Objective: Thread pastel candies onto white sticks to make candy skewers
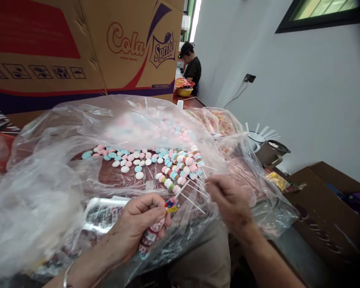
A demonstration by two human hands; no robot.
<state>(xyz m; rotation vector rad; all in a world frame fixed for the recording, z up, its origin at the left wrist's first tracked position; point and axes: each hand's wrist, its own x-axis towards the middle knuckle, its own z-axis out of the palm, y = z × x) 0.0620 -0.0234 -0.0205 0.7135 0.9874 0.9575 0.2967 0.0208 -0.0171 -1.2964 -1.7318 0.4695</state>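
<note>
While a wrapped lollipop (160, 224) is pinched in the closed fingers of the left hand (138, 228), the right hand (228, 200) is curled narrow at the white sticks (192, 192). Their candy skewers (180, 168) lie at eleven o'clock from it, long axes running eleven to five, inside the plastic bag (48, 192).

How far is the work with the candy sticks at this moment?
Already done: some printed packets lie near the left hand. In hand: the left hand pinches a wrapper with a colourful top, while the right hand touches the white sticks of the candy lollipops. Left: several bare lollipops and many loose candies lie on the plastic sheet.
</note>
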